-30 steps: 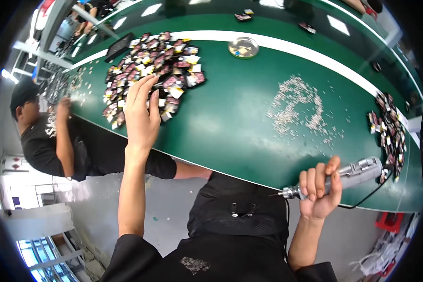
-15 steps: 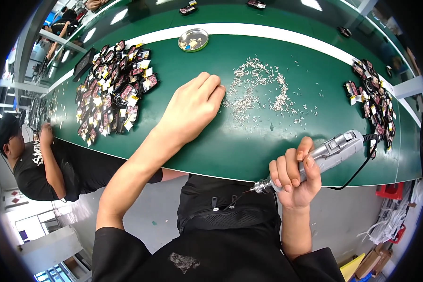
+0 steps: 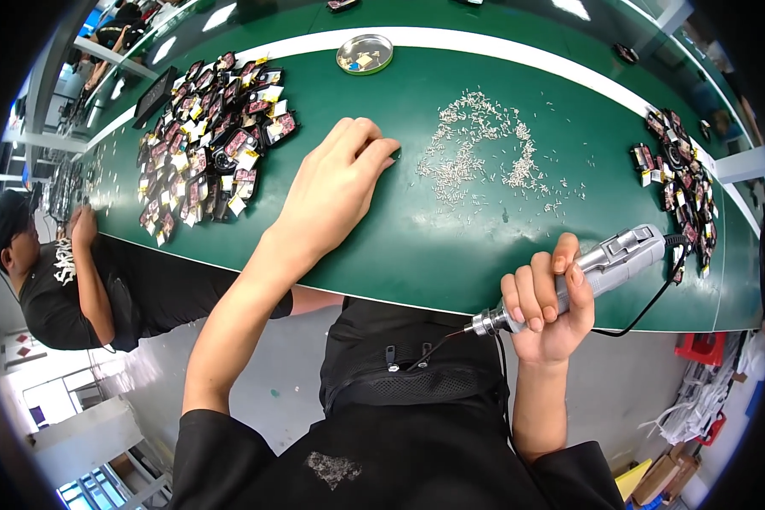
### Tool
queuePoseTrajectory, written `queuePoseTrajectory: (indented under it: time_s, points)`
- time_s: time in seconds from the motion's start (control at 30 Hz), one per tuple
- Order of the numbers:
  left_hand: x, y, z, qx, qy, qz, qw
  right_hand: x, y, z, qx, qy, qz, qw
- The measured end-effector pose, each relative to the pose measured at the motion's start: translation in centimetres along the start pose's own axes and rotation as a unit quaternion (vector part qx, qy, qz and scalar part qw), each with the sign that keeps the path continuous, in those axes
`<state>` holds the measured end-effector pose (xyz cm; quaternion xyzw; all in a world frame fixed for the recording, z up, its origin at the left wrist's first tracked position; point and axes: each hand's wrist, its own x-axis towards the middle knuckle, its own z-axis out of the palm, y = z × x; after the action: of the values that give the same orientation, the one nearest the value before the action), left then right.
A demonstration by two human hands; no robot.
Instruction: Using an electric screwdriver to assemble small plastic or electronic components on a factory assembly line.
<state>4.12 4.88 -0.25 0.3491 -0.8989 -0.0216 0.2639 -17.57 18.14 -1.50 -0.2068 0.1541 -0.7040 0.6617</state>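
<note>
The right hand's fingers (image 3: 525,297) wrap firmly round a grey electric screwdriver (image 3: 616,257); its bit points down toward the wearer's waist, touching no unit. The left hand (image 3: 336,183) hangs over the green bench (image 3: 391,268), fingers curled and thumb near the index finger; whether anything is pinched there I cannot tell.

Just beyond the left fingertips, loose tiny silver screws (image 3: 457,168) lie scattered. To the left sits a large heap of black units with pink faces and white tags (image 3: 212,140); far right, a smaller heap of similar units (image 3: 684,183). A round shallow dish (image 3: 381,63) stands near the white strip.

The work looks partway along: many screws lie unused, neither hand visibly holds a unit, and which heap is finished, if either, cannot be told.
</note>
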Motion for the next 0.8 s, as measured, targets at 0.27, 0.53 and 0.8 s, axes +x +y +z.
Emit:
queuePoseTrajectory:
  time_s: [0.27,0.53,0.8]
  points:
    - [0.9,0.1,-0.1,0.076,-0.028,0.107,0.991,0.0,0.1,0.2,-0.006,-0.001,-0.009,1.0]
    - [0.7,-0.7,1.0,-0.003,0.018,0.04,0.999,-0.4,0.0,0.2,-0.012,-0.02,-0.006,1.0]
    - [-4.8,4.3,-1.3,-0.287,0.056,-0.162,0.942,-0.3,0.1,0.2,-0.021,0.006,-0.028,0.999]
